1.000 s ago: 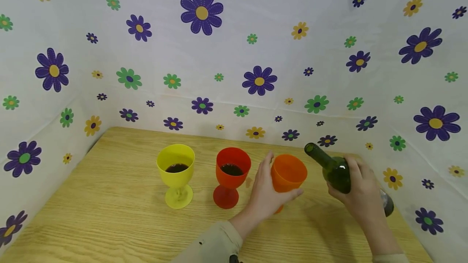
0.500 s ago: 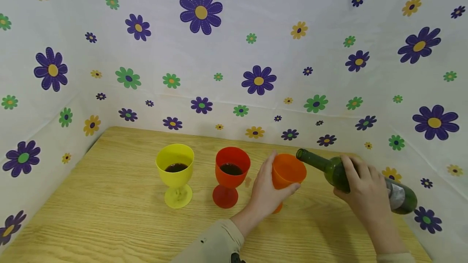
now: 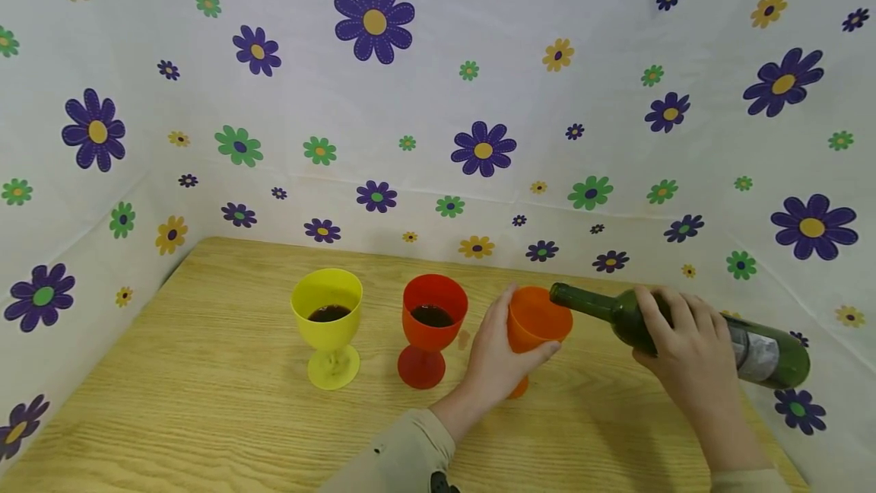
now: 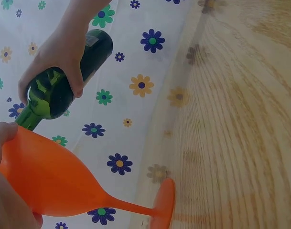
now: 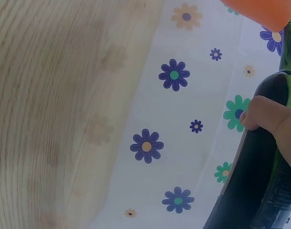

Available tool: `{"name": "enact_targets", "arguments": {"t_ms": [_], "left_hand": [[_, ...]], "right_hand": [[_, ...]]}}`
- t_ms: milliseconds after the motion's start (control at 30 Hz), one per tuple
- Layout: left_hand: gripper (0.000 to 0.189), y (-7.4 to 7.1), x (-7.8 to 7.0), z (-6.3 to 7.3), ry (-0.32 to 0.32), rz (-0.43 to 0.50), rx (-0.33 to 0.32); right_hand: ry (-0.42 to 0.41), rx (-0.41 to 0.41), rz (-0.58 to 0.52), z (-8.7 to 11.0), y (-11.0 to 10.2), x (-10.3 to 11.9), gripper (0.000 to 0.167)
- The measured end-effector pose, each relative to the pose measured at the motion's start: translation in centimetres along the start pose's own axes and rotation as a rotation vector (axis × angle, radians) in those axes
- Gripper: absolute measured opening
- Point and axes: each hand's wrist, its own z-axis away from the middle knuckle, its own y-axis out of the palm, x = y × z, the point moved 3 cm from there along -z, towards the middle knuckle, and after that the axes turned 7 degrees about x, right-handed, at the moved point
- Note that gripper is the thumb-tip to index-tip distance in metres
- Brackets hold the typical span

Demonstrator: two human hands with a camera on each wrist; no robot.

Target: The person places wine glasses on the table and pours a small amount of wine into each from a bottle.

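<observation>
Levelled further, the bottle (image 3: 626, 318) is gripped by right hand (image 3: 691, 352), the goblet (image 3: 537, 318) by left hand (image 3: 499, 360). The stem (image 4: 131, 206) is shown only at left wrist.

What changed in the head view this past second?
In the right hand, the bottle tipped nearer level: its mouth moved left and down to the orange cup, its base swung right. Nothing was gripped or released. The left hand still holds the orange cup; the yellow cup and red cup stayed put.
</observation>
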Motion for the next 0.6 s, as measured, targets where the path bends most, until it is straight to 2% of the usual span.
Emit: {"name": "enact_targets", "arguments": {"t_ms": [367,600], "left_hand": [[0.090,-0.07,0.16,0.02,0.002,0.002,0.001],[0.090,-0.04,0.20,0.01,-0.001,0.004,0.001]], "right_hand": [[-0.026,-0.016,0.035,-0.38,-0.28,-0.08,0.114],[-0.032,-0.002,0.058,-0.43,-0.34,-0.03,0.108]]}}
